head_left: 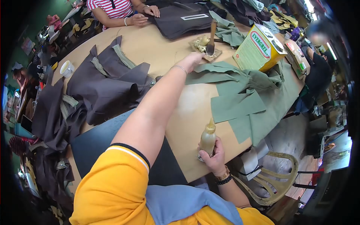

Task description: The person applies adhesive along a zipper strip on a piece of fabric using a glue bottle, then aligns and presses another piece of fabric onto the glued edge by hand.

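Note:
My left hand (193, 60) stretches far across the table, fingers drawn together at the near edge of a small glue-smeared board (216, 55). What the fingertips pinch, if anything, is hidden. A brush (211, 42) with a wooden handle stands with its dark bristles down on that board, beside a pale lump of glue. My right hand (214, 156), close to my body, is wrapped round a squeeze bottle (208, 139) with a yellowish nozzle pointing up. Green fabric pieces (238, 107) lie between the two hands on the right.
A yellow-green Evergreen can (258, 48) stands on the green fabric. Dark fabric with zippers (108, 84) covers the left side, near a white cup (67, 69). Across the table, a person's hands (144, 15) rest by stacked dark pieces (182, 26). A chair (279, 180) stands lower right.

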Tool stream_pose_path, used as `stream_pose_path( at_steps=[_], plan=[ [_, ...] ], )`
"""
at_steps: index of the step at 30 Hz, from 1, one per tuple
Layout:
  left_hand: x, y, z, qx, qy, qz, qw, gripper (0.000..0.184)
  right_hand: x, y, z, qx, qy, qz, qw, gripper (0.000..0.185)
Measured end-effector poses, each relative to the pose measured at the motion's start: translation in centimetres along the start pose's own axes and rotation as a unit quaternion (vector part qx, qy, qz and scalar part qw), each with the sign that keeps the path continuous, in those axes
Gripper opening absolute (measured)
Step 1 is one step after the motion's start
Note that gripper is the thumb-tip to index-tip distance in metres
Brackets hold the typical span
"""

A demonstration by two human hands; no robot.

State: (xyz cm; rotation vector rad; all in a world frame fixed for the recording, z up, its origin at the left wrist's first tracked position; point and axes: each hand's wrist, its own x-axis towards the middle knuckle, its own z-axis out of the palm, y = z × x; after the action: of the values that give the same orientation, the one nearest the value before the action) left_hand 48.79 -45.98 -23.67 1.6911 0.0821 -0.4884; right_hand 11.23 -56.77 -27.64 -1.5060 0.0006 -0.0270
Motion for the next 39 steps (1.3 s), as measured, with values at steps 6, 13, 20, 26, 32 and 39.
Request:
stream_pose_path(
  at_steps=[6,13,20,26,32,39],
  plan=[
    [-4.8,-3.5,-0.5,0.110,0.060,0.261,0.957,0.065,-0.3,0.3,-0.7,0.015,0.013,0.034,0.999,0.059],
    [-31.8,-4.4,-12.7,0.307,0.092,0.436,0.841,0.048,0.5,-0.9,-0.1,0.000,0.007,-0.007,1.000,0.051],
    [-44.5,-13.2,-38.4,0.500,0.560,0.101,0.653,0.058,2.9,-1.5,-0.5,0.007,0.032,0.005,0.999,0.054],
    [-48.5,-23.5,-54.2,0.135,0.556,-0.062,0.818,0.094,19.0,-9.7,-1.5,-0.157,0.013,-0.085,0.984,0.041],
    [-47.2,-22.7,-50.6,-0.019,0.446,-0.104,0.889,0.086,37.9,-8.3,-2.7,-0.182,0.086,-0.075,0.977,0.056],
    [-46.7,-19.8,-41.0,0.027,0.390,-0.033,0.920,0.054,44.6,-4.9,-3.1,-0.229,0.123,0.013,0.965,0.053]
  ],
)
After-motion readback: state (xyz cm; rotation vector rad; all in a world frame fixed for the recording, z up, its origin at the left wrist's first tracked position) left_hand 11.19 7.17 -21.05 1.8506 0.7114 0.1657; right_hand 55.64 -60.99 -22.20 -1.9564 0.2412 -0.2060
